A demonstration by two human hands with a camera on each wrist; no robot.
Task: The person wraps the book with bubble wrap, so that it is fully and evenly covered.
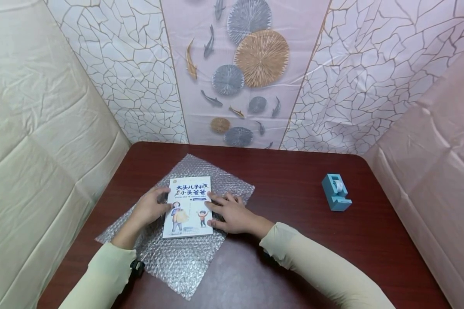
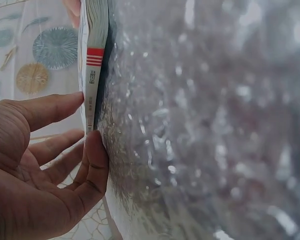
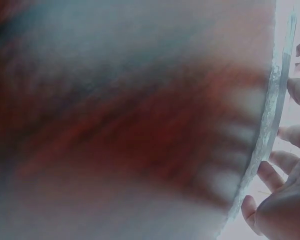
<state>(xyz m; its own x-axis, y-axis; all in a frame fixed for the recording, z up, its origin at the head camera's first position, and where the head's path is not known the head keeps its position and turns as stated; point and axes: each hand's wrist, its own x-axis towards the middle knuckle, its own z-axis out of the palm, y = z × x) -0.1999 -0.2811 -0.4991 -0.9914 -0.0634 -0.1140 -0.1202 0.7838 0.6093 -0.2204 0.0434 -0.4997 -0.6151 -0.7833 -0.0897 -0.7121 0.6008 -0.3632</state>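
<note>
A white book [image 1: 193, 214] with blue lettering and drawn figures on its cover lies face up on a sheet of bubble wrap [image 1: 189, 262]. At the book's left side is my left hand [image 1: 151, 208], its thumb and fingers spread apart along the edge. The left wrist view shows those fingertips right at the spine [image 2: 92, 82], which has a red striped band. My right hand [image 1: 232, 214] rests along the opposite edge, with relaxed fingers lying at and slightly over the cover. In the right wrist view, the right hand's fingers [image 3: 272, 177] reach toward the wrap and book edge.
A light blue tape dispenser [image 1: 336, 193] with a roll in it stands on the right of the dark red-brown table [image 1: 286, 180]. Patterned cloth [image 1: 236, 86] hangs behind the table, and pale padded walls [image 1: 429, 141] flank both sides.
</note>
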